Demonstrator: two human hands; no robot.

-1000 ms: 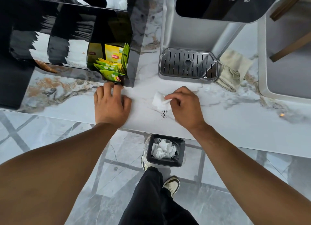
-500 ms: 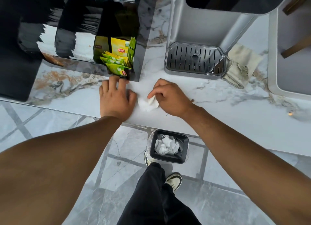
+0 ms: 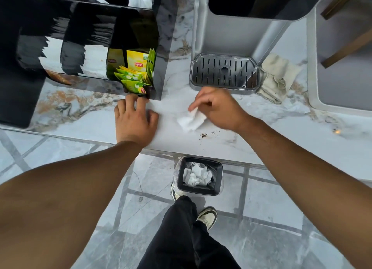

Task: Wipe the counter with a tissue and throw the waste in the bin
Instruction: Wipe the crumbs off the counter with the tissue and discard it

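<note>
Here, left hand (image 3: 135, 121) flat, fingers spread on the table (image 3: 281, 132), right hand (image 3: 216, 109) pinching a tissue (image 3: 190, 121) beside dark crumbs (image 3: 203, 135).

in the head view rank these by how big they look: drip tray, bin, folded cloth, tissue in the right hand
1. drip tray, clearly largest
2. bin and folded cloth: look about alike, and the bin sits farther down on the floor, so not ranked
3. tissue in the right hand, smallest

The right hand (image 3: 218, 110) pinches a white tissue (image 3: 190, 120) on the marble counter (image 3: 281, 132), just beside dark crumbs (image 3: 203, 135); the left hand (image 3: 134, 121) rests flat near the tissue.
</note>
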